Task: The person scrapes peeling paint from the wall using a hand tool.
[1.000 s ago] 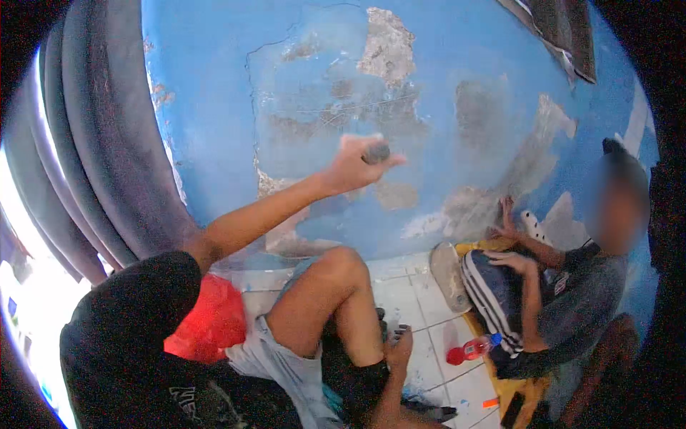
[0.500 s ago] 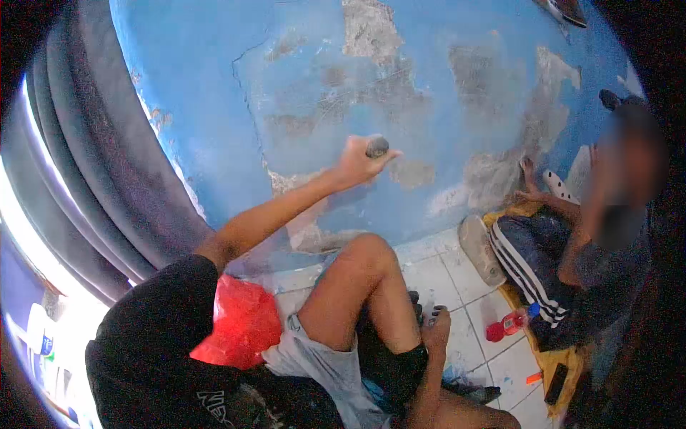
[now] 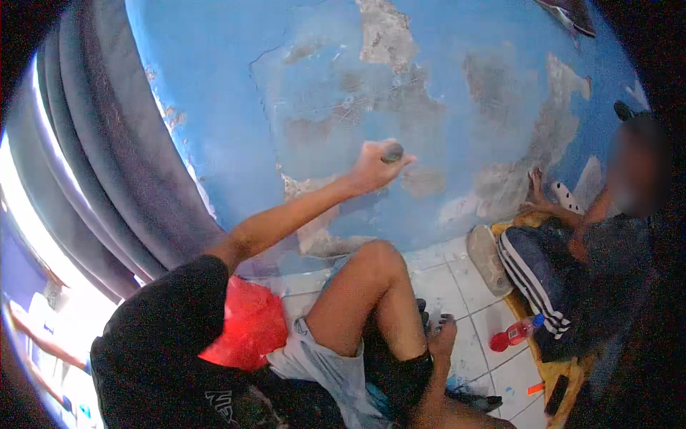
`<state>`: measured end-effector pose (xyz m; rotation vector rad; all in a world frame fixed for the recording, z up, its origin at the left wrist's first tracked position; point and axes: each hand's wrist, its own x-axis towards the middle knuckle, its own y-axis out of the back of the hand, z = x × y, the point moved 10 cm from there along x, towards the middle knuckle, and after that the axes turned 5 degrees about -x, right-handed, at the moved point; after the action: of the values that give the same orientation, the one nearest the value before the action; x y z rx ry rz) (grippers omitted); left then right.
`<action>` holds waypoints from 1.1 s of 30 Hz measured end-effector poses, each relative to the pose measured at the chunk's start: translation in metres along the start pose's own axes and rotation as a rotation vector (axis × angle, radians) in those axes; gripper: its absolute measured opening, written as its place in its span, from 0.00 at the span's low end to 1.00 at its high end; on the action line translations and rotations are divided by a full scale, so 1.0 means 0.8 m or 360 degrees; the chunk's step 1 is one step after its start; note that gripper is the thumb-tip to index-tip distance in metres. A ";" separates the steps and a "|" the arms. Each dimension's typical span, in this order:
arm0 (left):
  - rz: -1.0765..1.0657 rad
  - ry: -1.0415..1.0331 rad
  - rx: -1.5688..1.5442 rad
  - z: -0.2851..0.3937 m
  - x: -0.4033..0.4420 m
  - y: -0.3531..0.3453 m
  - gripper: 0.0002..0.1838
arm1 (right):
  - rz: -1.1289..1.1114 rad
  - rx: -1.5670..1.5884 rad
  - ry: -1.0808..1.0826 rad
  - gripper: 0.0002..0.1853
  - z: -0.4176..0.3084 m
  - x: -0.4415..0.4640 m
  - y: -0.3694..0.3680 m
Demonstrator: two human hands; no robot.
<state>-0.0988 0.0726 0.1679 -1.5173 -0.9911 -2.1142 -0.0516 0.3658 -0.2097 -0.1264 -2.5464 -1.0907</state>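
My left hand (image 3: 379, 166) is closed round a tool whose dark, round handle end (image 3: 392, 151) faces me. The tool's far end is hidden behind the hand, close against the blue wall (image 3: 229, 107). Around it the paint is scraped away in grey patches, one (image 3: 423, 182) just right of the hand. Low down beside my bent knee (image 3: 382, 264), my right hand (image 3: 443, 337) has its fingers curled. Small dark shapes show by those fingertips, and what they hold, if anything, I cannot make out.
A person (image 3: 614, 257) sits at the right, one hand (image 3: 536, 194) by the wall. A red bottle (image 3: 516, 333) lies on the tiles near a black phone-like object (image 3: 557, 395). A red plastic bag (image 3: 254, 322) sits beside me; a grey curtain (image 3: 107, 157) hangs left.
The view has shifted, so the scene sits slightly further right and lower. My left hand stays at the wall, still gripping the tool. Another person's arm now shows at the lower left.
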 end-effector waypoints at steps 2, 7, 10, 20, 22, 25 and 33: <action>-0.0123 -0.0026 -0.0026 -0.001 0.003 -0.019 0.15 | 0.0017 -0.0001 0.0078 0.16 -0.008 0.000 0.011; -0.0167 -0.0067 -0.0010 0.004 0.009 -0.022 0.16 | 0.0024 -0.0095 0.0109 0.17 -0.014 -0.001 0.010; -0.0192 -0.0364 -0.0146 0.045 0.025 -0.030 0.16 | 0.0066 -0.0001 0.0204 0.17 -0.015 -0.002 0.007; -0.0293 -0.0384 0.0102 0.051 0.030 -0.022 0.17 | 0.0072 -0.0004 0.0057 0.17 -0.004 -0.005 0.011; -0.0029 -0.0158 -0.0008 0.039 0.033 0.005 0.18 | -0.0069 -0.0032 -0.0019 0.21 -0.012 -0.004 0.012; -0.0381 -0.0319 -0.0061 0.042 0.022 -0.034 0.18 | -0.0041 -0.0023 -0.0060 0.21 -0.008 -0.003 0.007; -0.0075 -0.0158 0.0081 0.031 0.037 -0.006 0.17 | -0.0021 -0.0094 -0.0062 0.18 -0.020 -0.007 0.012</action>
<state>-0.0955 0.0969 0.1987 -1.6023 -1.1169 -2.0456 -0.0397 0.3611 -0.1949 -0.1479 -2.5534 -1.1797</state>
